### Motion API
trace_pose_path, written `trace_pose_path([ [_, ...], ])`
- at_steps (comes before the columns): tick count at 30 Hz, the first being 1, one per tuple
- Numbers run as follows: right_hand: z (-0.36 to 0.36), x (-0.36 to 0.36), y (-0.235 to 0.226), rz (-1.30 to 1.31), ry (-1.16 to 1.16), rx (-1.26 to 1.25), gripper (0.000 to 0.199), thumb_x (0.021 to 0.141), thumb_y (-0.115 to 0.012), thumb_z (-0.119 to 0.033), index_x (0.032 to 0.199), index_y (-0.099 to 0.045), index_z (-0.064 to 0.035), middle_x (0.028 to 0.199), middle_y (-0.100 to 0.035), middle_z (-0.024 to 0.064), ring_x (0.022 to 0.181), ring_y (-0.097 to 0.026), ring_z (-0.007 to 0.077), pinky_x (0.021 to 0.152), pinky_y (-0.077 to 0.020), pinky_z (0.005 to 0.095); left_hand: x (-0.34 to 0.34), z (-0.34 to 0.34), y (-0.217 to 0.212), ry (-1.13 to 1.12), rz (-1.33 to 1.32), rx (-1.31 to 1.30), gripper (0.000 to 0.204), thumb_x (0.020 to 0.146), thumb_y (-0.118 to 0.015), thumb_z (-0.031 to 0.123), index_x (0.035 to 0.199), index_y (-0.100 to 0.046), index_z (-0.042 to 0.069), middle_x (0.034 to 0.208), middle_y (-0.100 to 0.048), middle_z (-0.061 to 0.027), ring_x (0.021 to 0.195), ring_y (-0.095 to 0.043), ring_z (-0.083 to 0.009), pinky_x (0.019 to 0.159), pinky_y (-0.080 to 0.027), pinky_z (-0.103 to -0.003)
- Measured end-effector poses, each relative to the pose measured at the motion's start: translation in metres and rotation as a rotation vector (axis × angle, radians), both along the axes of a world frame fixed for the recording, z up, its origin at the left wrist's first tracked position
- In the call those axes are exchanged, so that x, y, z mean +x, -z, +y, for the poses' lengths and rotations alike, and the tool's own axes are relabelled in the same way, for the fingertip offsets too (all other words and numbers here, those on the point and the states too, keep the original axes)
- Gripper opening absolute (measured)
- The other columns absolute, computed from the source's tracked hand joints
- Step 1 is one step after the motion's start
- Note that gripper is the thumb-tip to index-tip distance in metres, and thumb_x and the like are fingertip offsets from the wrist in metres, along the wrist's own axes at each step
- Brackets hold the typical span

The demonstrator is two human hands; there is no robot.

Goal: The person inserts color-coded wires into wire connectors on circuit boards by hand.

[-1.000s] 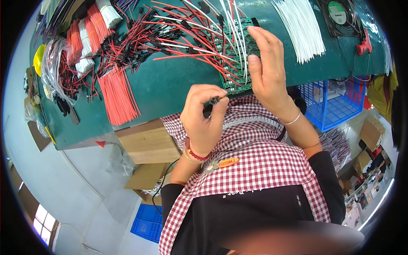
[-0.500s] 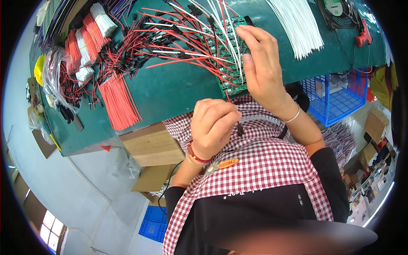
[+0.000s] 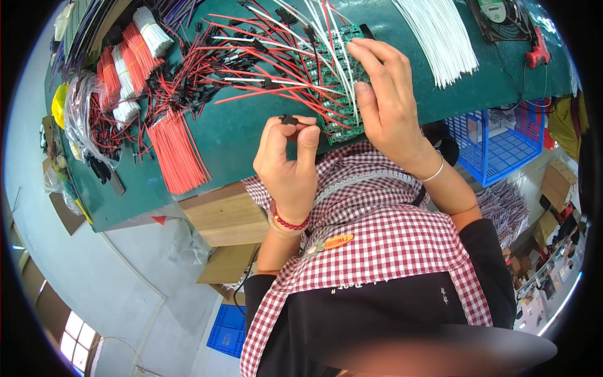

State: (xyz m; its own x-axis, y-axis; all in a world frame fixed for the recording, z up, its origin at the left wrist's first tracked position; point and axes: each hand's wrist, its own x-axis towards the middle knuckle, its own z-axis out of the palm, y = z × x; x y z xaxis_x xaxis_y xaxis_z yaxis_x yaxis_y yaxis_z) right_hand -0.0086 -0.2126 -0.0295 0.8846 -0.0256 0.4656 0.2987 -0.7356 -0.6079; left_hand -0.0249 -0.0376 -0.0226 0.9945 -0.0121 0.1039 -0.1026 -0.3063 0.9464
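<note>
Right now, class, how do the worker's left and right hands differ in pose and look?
The left hand is curled, holding a small black connector; the right hand is spread at the edge of the green circuit boards. The left hand's wrist has a red beaded bracelet, the right hand's a thin pale bangle. Both hands are bare.

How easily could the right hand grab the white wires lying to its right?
Probably yes: the right hand is at the circuit boards, and only green tabletop shows between it and the white wires.
</note>
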Motion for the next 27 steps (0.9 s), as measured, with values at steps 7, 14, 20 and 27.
trace_pose_path([
  [7, -0.002, -0.001, -0.001, 0.015, -0.002, -0.001, 0.049, 0.079, -0.057, 0.005, 0.128, -0.052, -0.0002, 0.124, -0.052, 0.0147, 0.114, -0.05, 0.0346, 0.098, -0.0407, 0.0439, 0.004, -0.001, 0.002, 0.019, 0.037, -0.027, 0.014, 0.084, -0.072, 0.005, 0.085, -0.06, -0.001, 0.081, -0.062, -0.0079, 0.068, -0.059, -0.0173, 0.061, -0.048, -0.027],
  [14, -0.002, -0.002, -0.005, 0.011, 0.001, 0.016, 0.047, 0.082, -0.055, 0.004, 0.128, -0.052, -0.0003, 0.125, -0.052, 0.0153, 0.114, -0.05, 0.0346, 0.098, -0.0405, 0.0435, 0.011, -0.003, -0.007, 0.067, -0.118, 0.176, 0.013, 0.085, -0.071, 0.008, 0.085, -0.061, 0.0, 0.077, -0.06, -0.0068, 0.063, -0.056, -0.0157, 0.056, -0.045, -0.027],
  [20, -0.004, -0.004, -0.005, 0.047, -0.003, 0.007, 0.045, 0.083, -0.055, 0.002, 0.127, -0.053, -0.0001, 0.125, -0.052, 0.015, 0.115, -0.05, 0.0346, 0.098, -0.0403, 0.0438, 0.009, 0.001, -0.004, 0.066, -0.099, 0.211, 0.012, 0.086, -0.071, 0.008, 0.085, -0.061, 0.001, 0.075, -0.059, -0.0056, 0.057, -0.05, -0.0139, 0.051, -0.042, -0.027],
  [27, 0.0, -0.007, -0.008, 0.053, -0.075, -0.045, 0.031, 0.082, -0.06, -0.004, 0.113, -0.062, -0.0006, 0.122, -0.055, 0.0142, 0.115, -0.051, 0.0343, 0.1, -0.0394, 0.0463, 0.01, -0.007, -0.006, 0.08, -0.124, 0.17, 0.012, 0.085, -0.071, 0.008, 0.086, -0.062, 0.001, 0.074, -0.058, -0.0069, 0.056, -0.051, -0.015, 0.051, -0.042, -0.027],
])
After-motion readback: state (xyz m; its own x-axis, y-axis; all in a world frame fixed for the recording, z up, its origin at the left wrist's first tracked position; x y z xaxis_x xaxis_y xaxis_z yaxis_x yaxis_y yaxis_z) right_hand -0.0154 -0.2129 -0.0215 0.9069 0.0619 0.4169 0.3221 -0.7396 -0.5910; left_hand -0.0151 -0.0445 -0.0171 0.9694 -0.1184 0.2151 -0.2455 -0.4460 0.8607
